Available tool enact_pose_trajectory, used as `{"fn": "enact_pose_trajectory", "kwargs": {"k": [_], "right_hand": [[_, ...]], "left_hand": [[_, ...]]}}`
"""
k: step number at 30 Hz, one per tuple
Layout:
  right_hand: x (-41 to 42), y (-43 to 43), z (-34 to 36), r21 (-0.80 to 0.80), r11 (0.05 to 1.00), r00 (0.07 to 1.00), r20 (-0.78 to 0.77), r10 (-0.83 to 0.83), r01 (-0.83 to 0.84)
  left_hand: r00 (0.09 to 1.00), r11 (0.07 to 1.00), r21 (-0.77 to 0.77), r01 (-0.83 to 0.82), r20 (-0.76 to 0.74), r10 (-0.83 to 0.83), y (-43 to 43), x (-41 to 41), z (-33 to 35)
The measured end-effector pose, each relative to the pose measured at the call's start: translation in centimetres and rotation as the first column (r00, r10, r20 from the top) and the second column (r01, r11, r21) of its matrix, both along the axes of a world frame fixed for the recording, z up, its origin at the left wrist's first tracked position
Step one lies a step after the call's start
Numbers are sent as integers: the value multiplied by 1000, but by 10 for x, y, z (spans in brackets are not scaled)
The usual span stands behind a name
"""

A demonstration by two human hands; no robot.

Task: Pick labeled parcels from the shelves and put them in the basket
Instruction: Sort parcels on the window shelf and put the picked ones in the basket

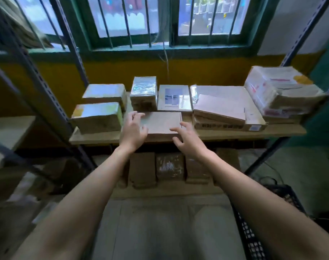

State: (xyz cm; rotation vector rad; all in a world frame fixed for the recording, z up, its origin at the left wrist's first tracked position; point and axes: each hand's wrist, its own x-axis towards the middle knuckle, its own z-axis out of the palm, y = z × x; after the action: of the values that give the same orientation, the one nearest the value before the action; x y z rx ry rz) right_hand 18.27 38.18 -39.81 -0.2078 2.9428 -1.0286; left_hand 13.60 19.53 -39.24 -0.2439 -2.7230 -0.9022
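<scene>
I had both hands out over the flat brown parcel (162, 121), which lay at the front middle of the shelf (235, 132), centre of the frame. My left hand (134, 128) was at its left edge and my right hand (186, 140) at its near right corner. The fingers of both were spread and loosely bent, gripping nothing. Through the blur I could not tell whether the tips touched the cardboard.

To lift it well, I judged I should draw it toward the shelf lip, then set thumbs on top and fingers beneath both sides. It should come up level, clear of the wrapped boxes (98, 117) at left and the leaning stack (220, 109) at right. No label showed on its top, so a check seemed wise. The black basket (263, 218) stood at lower right.
</scene>
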Motion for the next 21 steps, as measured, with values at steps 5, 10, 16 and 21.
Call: {"fn": "enact_pose_trajectory", "kwargs": {"k": [5,10,16,21], "right_hand": [[-32,-87,-5,-3,993,993,41,114,-114],[-68,-141,-14,-41,981,978,81,195,-192],[-137,-164,-17,-96,980,975,122,185,-174],[-192,-180,-18,-212,966,963,194,187,-145]], "left_hand": [[983,980,95,-174,83,166,-90,-14,-6],[904,920,58,-387,220,366,-160,-44,-15],[809,823,170,-542,370,457,-196,-86,-32],[808,828,164,-537,383,448,-206,-113,-39]]}}
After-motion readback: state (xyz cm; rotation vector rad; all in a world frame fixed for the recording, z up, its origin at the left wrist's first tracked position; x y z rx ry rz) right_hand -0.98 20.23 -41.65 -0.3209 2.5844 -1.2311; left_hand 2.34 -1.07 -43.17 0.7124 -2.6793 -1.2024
